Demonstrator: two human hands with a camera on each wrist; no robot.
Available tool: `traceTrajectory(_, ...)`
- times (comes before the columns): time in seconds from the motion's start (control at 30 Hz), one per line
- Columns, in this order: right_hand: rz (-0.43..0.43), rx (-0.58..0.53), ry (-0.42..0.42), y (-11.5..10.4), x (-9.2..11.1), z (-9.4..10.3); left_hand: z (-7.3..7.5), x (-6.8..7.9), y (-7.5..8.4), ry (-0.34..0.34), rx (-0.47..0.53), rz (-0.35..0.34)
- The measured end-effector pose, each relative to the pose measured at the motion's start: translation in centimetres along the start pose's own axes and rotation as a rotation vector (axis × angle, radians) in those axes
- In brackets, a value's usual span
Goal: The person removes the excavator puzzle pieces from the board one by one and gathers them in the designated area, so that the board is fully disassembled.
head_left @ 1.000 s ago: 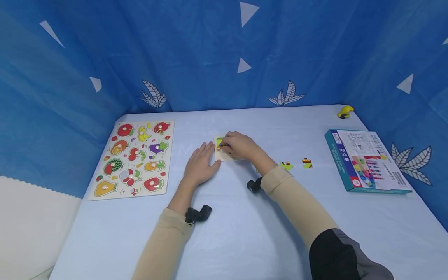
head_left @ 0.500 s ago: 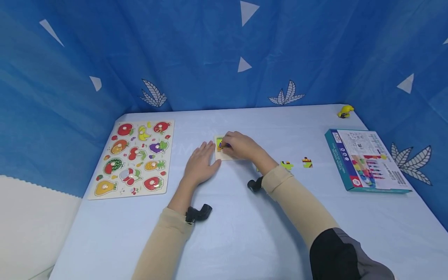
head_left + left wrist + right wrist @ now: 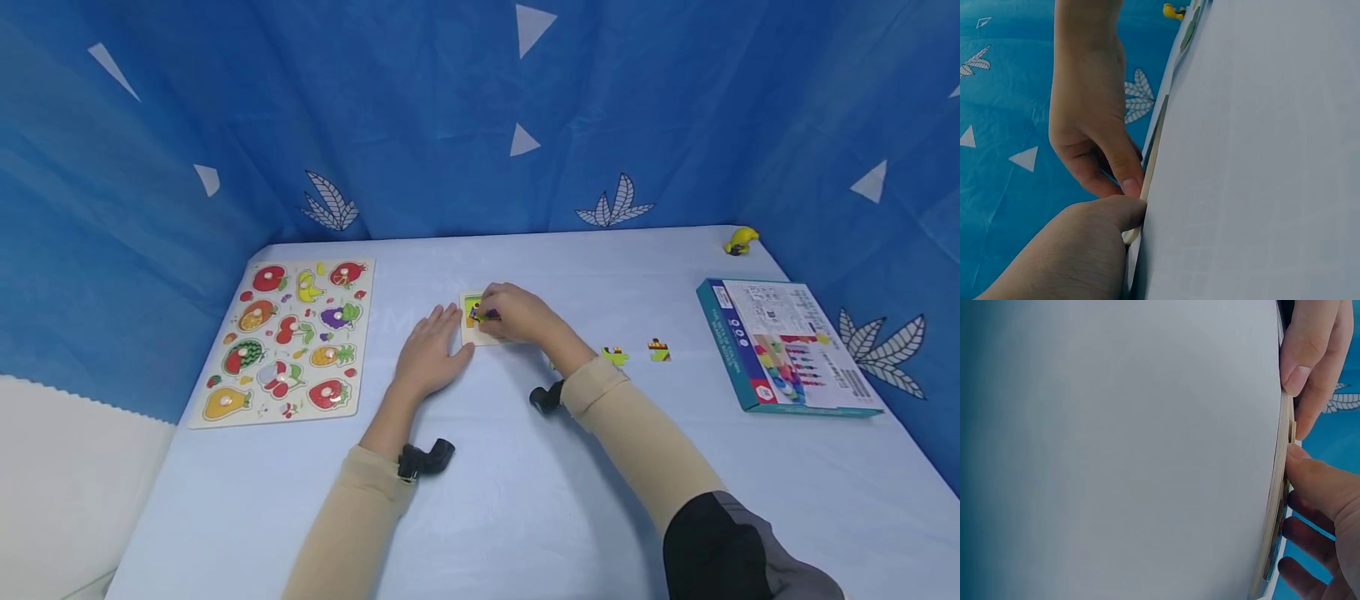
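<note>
A small wooden puzzle board with a colourful picture lies on the table. My left hand lies flat along its left side, fingers extended, its thumb at the board's near edge. My right hand is over the board, thumb and fingertips pinching a dark puzzle piece against it; the fingers hide much of the piece and board. In the right wrist view my right hand has its thumb low at the board's edge and its other fingers spread. Two loose puzzle pieces, one green and one patterned, lie to the right.
A fruit knob-puzzle board lies at the left. A flat teal-edged box is at the right, with a small yellow bird toy behind it. Part of another piece shows beside my right wrist. A blue curtain hangs behind.
My right fingertips have shifted slightly rightward on the puzzle board, and more of the picture shows left of them. The left hand stays in place.
</note>
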State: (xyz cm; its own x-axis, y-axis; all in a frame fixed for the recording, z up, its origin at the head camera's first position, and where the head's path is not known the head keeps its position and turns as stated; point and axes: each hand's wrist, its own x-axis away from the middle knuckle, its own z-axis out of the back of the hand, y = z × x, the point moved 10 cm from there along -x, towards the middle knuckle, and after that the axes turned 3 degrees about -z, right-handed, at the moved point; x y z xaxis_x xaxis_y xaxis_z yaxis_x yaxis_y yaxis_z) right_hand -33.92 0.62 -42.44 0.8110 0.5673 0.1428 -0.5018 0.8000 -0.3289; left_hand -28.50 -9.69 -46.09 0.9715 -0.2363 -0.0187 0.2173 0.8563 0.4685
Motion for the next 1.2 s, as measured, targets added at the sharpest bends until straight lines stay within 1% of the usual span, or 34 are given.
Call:
traceTrajectory(0.1,-0.019,-0.016,0.010,0.2,0.0,0.1,0.0,0.0,-0.1,-0.001,-0.004,0.001)
traceTrajectory(0.2,-0.022,0.004,0.022,0.3,-0.1,0.1,-0.1,0.0,-0.1,0.001,-0.007,0.000)
traceTrajectory(0.43,0.030,0.072,0.035,-0.2,-0.2,0.0,-0.1,0.0,-0.1,0.003,-0.006,0.001)
traceTrajectory(0.77,0.064,0.086,0.050,-0.4,0.0,0.1,-0.1,0.1,-0.1,0.001,0.001,0.001)
traceTrajectory(0.87,0.061,0.101,0.045,-0.5,0.1,0.1,0.0,0.0,0.0,-0.001,0.001,-0.001)
traceTrajectory(1.2,0.007,0.162,0.033,-1.0,0.3,0.0,0.1,0.0,0.0,-0.002,0.006,-0.008)
